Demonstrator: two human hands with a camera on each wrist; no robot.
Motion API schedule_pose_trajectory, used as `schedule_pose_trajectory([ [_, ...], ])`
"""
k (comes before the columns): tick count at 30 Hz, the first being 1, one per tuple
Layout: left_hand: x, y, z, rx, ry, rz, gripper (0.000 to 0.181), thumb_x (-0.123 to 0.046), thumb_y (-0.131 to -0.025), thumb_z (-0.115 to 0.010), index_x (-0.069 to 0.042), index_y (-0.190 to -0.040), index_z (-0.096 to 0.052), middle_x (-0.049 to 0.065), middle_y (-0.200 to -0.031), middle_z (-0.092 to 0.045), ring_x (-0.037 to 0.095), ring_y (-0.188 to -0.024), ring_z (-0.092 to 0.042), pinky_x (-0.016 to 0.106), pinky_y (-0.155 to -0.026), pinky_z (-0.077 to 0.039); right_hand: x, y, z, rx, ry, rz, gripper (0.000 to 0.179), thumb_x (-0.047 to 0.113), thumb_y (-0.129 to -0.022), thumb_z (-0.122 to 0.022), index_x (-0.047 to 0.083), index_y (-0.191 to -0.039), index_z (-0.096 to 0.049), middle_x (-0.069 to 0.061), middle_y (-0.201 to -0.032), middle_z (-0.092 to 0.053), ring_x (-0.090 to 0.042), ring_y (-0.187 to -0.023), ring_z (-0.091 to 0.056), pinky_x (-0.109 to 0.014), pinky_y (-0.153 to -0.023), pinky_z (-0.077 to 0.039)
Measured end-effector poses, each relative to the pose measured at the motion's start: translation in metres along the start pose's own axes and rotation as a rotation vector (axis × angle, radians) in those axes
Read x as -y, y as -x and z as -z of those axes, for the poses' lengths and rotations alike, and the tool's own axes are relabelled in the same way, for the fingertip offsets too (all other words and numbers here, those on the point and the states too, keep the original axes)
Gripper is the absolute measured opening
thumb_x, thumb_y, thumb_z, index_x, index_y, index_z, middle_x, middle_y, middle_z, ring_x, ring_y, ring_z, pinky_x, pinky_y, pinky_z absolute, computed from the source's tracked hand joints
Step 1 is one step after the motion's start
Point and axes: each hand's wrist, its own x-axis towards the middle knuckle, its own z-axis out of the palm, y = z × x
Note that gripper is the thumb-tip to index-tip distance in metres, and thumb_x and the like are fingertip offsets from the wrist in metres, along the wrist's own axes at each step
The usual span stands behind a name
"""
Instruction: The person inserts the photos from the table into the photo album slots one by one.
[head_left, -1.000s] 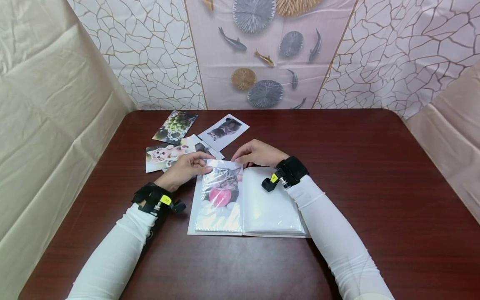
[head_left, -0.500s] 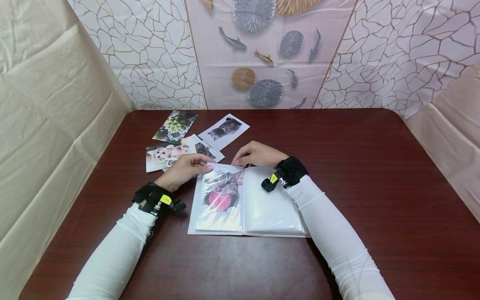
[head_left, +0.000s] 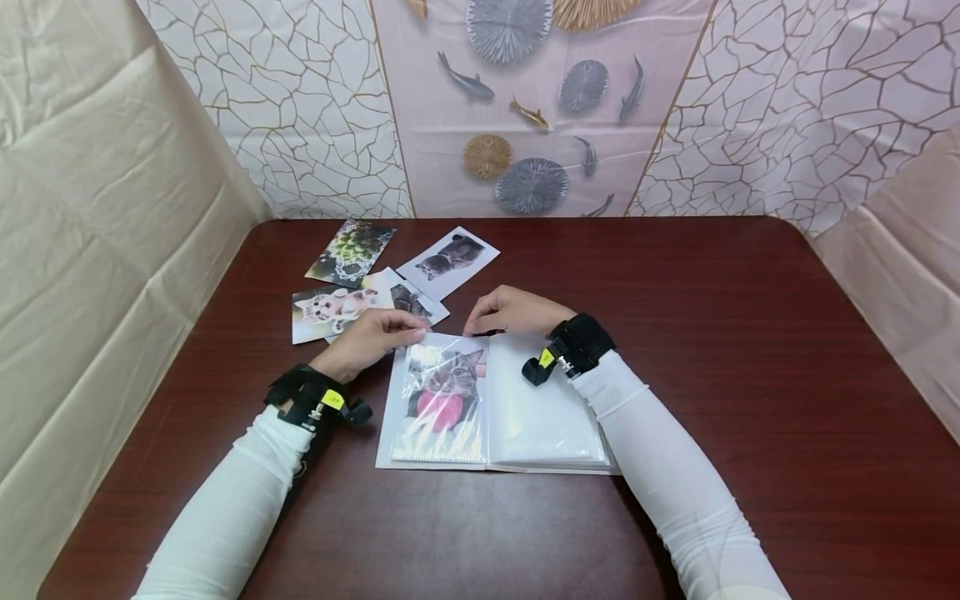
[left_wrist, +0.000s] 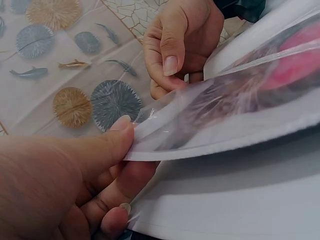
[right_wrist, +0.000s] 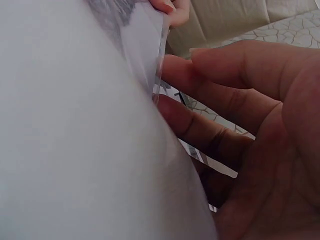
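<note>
Kitten print (head_left: 450, 379), grey with a pink shape, is sheathed in the left clear plastic pocket (head_left: 412, 448) of an open white photo album (head_left: 547, 417), laid on a dark red-brown wooden table (head_left: 480, 542). The pocket's top left corner is pinched by the left hand (head_left: 367, 340); its top right edge is touched by the right hand (head_left: 517, 311), whose fingers are loosely bent. Beyond, loose glossy prints (head_left: 348, 304) are scattered before a patterned fabric backdrop (head_left: 517, 117).
</note>
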Motion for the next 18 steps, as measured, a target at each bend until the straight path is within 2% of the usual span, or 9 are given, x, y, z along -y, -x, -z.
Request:
schedule_pose_trajectory([
  [9,-0.001,0.001,0.0,-0.006,-0.034,-0.019,0.027,-0.024,-0.099,-0.068,-0.005,-0.118,-0.073,0.012,-0.125,-0.069,0.015,-0.109,-0.061,0.022,-0.086,-0.049,0.008,-0.001,-0.003,0.036,0.024,0.032,0.022,0.014,-0.102,-0.059,0.004,-0.109,-0.077,-0.008,-0.112,-0.068,-0.016,-0.103,-0.057,-0.027,-0.089,-0.045],
  [18,-0.002,0.002,-0.002,-0.009,-0.035,-0.025,0.024,-0.021,-0.098,-0.069,-0.006,-0.116,-0.073,0.012,-0.119,-0.07,0.015,-0.099,-0.063,0.023,-0.084,-0.05,0.02,0.005,-0.01,0.018,0.056,-0.009,0.023,0.015,-0.102,-0.059,0.004,-0.114,-0.075,-0.008,-0.113,-0.069,-0.018,-0.106,-0.058,-0.03,-0.092,-0.045],
])
